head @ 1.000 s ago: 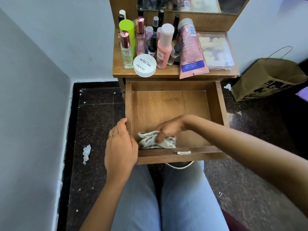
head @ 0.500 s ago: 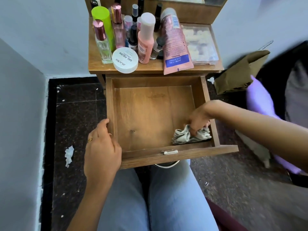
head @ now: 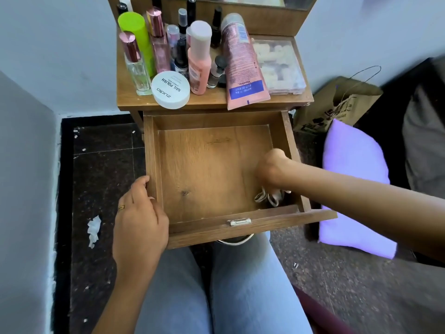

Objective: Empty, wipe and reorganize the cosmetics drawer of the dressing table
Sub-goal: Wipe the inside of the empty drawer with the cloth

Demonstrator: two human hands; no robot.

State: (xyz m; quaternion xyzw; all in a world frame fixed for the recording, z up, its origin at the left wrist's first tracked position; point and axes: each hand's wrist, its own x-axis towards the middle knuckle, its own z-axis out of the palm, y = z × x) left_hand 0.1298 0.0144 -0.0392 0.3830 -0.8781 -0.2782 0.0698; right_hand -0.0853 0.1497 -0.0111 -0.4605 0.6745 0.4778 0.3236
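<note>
The wooden drawer of the dressing table is pulled out over my lap, and only a cloth lies in it. My right hand is closed on this crumpled pale patterned cloth, pressing it into the drawer's front right corner; the hand hides most of the cloth. My left hand grips the drawer's left wall near the front, a ring on one finger. The cosmetics stand on the table top: a white nail polish jar, a pink tube, a pink bottle, a green bottle, perfume bottles.
A clear plastic box sits at the table top's right. A brown paper bag and a purple cushion lie on the floor to the right. A crumpled tissue lies on the dark floor at left, beside the wall.
My right hand swept the cloth from the drawer's front left, along the front edge, into the front right corner. My left hand kept its hold on the left wall.
</note>
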